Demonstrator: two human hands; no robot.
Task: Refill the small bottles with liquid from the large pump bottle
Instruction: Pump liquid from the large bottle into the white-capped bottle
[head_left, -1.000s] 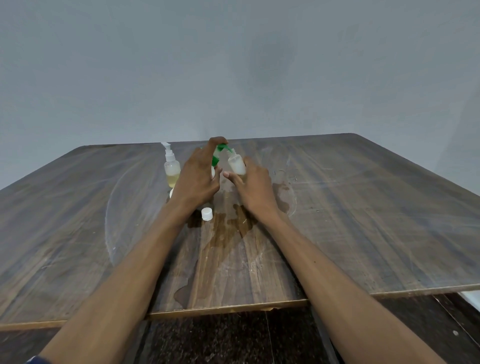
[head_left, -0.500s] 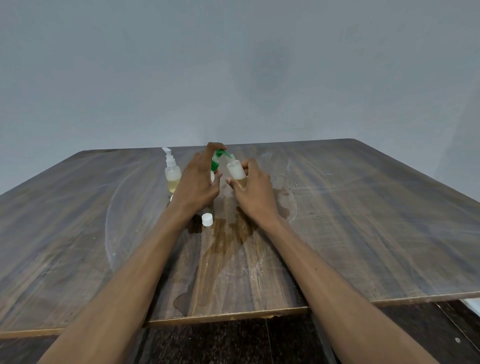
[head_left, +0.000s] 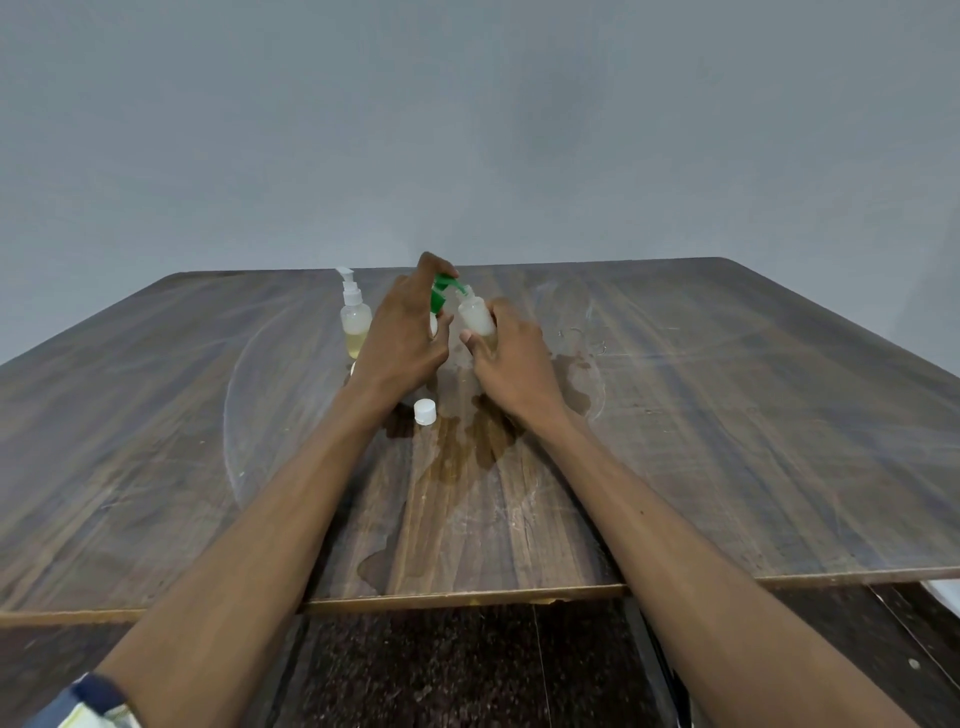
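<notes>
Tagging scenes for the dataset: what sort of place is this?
Probably a plain room set up for recording, not a kitchen or shop: a bare grey wall, a worn wooden table with spilled liquid, and a dark speckled floor.

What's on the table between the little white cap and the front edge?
In the head view, only wet spill lies on the table between the white cap and the front edge, plus a smaller puddle near the edge.

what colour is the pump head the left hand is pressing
Green. The pump head under the left hand shows best in the head view, its only view.
</notes>
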